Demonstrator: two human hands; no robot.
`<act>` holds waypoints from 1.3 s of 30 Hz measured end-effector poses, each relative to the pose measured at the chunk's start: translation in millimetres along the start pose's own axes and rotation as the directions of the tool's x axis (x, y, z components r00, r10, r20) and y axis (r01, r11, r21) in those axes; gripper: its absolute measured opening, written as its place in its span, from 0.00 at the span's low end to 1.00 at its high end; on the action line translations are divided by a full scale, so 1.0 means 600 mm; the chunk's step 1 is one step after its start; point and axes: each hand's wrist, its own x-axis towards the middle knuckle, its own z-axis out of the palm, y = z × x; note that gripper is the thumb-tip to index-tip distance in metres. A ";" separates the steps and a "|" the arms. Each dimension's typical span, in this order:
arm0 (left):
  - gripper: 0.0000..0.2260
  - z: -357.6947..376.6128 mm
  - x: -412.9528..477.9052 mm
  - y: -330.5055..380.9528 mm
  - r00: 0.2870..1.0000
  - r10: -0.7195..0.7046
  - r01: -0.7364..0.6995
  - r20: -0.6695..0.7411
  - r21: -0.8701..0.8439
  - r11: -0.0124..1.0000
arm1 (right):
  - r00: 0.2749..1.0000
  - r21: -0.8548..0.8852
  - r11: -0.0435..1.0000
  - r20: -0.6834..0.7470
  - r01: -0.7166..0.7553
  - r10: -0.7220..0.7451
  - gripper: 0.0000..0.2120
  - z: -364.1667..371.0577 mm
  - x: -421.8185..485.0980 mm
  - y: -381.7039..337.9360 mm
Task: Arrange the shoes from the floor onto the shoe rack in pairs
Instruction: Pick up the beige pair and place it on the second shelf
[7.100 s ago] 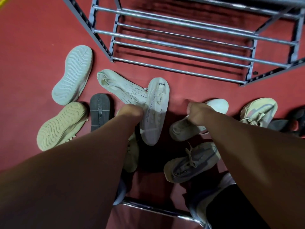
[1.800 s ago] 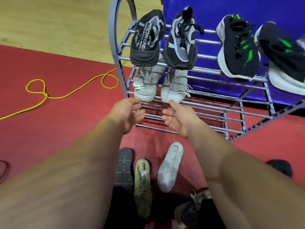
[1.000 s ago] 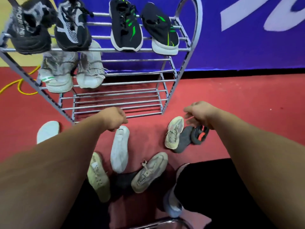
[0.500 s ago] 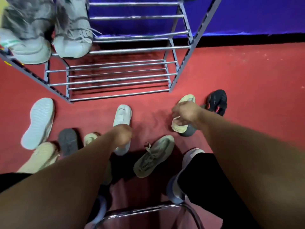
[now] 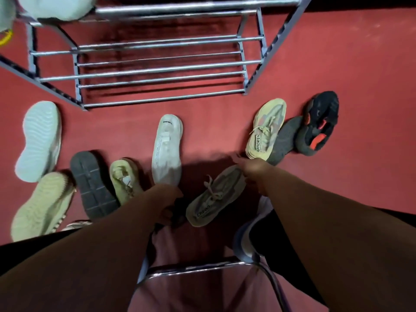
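Currently the grey sneaker (image 5: 216, 195) lies on the floor (image 5: 360, 64) before the rack (image 5: 157, 70), its likely mate (image 5: 266, 129) just beyond. The right hand (image 5: 253, 170), fingers loosely spread, nears its toe; the left hand's (image 5: 165, 199) grip I cannot tell. Better grasp the collar.

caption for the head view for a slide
Left hand and right hand reach toward loose shoes on red floor by shoe rack

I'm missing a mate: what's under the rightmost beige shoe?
A dark grey shoe shows partly beneath the rightmost beige shoe, touching the black-and-red shoe; its covered side is hidden.
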 end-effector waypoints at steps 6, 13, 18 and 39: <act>0.12 0.027 0.017 -0.024 0.974 -0.120 0.108 0.191 0.070 0.992 | 0.999 0.014 0.999 -0.025 -0.033 0.033 0.11 0.004 0.117 0.091; 0.09 0.027 0.007 0.006 0.946 -0.017 0.079 0.324 -0.178 0.981 | 0.995 0.038 0.995 0.049 -0.089 0.088 0.14 0.019 0.077 0.055; 0.14 0.017 0.003 0.051 0.958 0.207 -0.129 0.197 -0.345 0.929 | 0.986 0.267 0.950 0.080 -0.162 0.145 0.10 0.009 0.006 0.011; 0.19 -0.005 -0.012 0.142 0.820 0.494 -0.570 -0.289 -0.487 0.662 | 0.968 0.804 0.547 0.139 -0.233 0.208 0.14 -0.007 0.064 0.000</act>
